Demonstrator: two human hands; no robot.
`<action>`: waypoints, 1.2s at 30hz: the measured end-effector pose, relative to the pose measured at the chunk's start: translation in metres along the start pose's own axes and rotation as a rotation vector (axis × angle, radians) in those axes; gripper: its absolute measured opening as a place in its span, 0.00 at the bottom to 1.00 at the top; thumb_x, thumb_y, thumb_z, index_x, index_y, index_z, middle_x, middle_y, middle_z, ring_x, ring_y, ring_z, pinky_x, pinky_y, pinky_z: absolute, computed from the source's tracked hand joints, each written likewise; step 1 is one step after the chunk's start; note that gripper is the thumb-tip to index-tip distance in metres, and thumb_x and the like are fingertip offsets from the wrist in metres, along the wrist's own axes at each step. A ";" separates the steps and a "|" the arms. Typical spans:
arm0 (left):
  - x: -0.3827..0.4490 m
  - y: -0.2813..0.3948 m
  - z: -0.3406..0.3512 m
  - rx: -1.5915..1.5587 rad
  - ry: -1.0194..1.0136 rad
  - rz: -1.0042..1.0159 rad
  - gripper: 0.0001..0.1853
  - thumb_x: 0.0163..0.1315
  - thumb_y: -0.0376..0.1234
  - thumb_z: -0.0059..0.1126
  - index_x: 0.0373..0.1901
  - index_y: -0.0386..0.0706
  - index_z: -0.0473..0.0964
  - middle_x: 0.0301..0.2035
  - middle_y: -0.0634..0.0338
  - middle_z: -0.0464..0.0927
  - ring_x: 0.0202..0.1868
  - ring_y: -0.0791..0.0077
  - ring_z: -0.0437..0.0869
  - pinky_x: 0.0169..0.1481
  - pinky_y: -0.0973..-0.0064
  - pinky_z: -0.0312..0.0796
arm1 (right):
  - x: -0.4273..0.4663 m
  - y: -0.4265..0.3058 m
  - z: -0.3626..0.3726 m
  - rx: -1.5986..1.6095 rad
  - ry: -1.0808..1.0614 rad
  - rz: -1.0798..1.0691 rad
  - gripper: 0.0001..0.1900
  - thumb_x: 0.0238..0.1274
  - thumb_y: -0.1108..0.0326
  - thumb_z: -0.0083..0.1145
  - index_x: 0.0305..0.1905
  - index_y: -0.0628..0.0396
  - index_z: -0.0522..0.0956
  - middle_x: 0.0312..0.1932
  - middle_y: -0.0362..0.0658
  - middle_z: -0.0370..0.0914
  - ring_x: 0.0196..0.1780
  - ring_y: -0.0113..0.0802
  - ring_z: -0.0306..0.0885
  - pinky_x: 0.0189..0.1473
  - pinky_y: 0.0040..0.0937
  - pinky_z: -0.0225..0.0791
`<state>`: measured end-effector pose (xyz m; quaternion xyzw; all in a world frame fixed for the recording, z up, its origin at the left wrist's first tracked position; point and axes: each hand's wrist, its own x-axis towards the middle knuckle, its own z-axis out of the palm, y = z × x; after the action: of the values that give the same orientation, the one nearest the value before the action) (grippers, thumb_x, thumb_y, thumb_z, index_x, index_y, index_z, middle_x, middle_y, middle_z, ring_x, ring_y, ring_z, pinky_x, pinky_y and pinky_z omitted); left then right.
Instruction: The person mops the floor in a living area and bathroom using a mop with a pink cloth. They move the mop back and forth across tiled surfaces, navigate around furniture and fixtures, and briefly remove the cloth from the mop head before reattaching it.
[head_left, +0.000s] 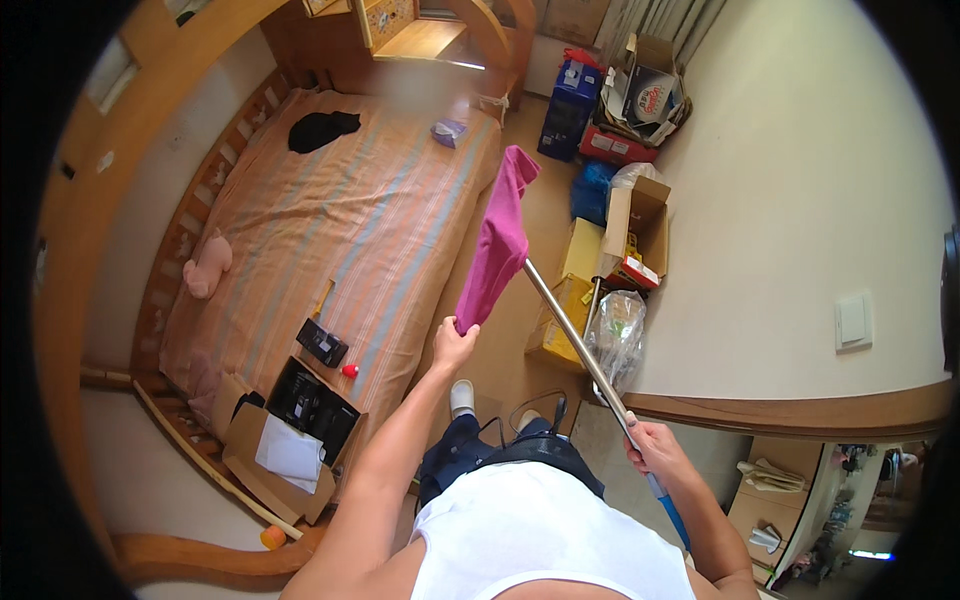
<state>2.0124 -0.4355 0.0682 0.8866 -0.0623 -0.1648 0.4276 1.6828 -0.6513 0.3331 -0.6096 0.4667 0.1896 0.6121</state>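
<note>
A magenta cloth (493, 238) is draped over the head end of a mop-like pole and covers it, so the head itself is hidden. My left hand (454, 343) pinches the near lower corner of this cloth. The metal pole (574, 334) slants from the cloth down to the right. My right hand (651, 444) is wrapped around the pole just above its blue grip (673, 517). The cloth end is held up off the floor, between the bed and the boxes.
On the left is a bed (390, 187) with a striped cover, bearing a pink plush toy (208, 266), a black cloth (322, 131) and an open black box (311, 401). Cardboard boxes (649, 214) and a clear plastic bag (619, 337) line the right wall (765, 225).
</note>
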 end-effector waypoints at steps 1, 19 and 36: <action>0.004 0.005 0.006 0.077 0.059 0.039 0.31 0.60 0.42 0.69 0.59 0.32 0.73 0.48 0.43 0.80 0.51 0.50 0.81 0.60 0.56 0.73 | 0.007 -0.001 0.003 0.018 0.027 0.015 0.29 0.80 0.40 0.49 0.27 0.52 0.72 0.18 0.34 0.66 0.17 0.23 0.61 0.19 0.27 0.56; 0.065 0.156 0.181 -0.868 -0.728 -0.842 0.10 0.80 0.37 0.48 0.46 0.39 0.67 0.30 0.52 0.78 0.34 0.56 0.86 0.48 0.52 0.85 | 0.156 -0.018 0.016 -0.511 0.421 -0.584 0.42 0.55 0.51 0.76 0.72 0.56 0.69 0.49 0.55 0.82 0.48 0.58 0.83 0.46 0.51 0.77; 0.277 0.164 0.318 -0.808 -0.535 -0.913 0.07 0.76 0.29 0.47 0.49 0.35 0.67 0.34 0.53 0.75 0.28 0.65 0.80 0.30 0.63 0.85 | -0.185 -0.021 -0.073 -0.202 0.303 0.499 0.25 0.61 0.54 0.74 0.54 0.63 0.83 0.44 0.55 0.88 0.47 0.42 0.86 0.48 0.44 0.76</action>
<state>2.1669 -0.8427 -0.0549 0.5227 0.2823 -0.5541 0.5832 1.5841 -0.6602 0.5063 -0.5554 0.6665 0.2865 0.4065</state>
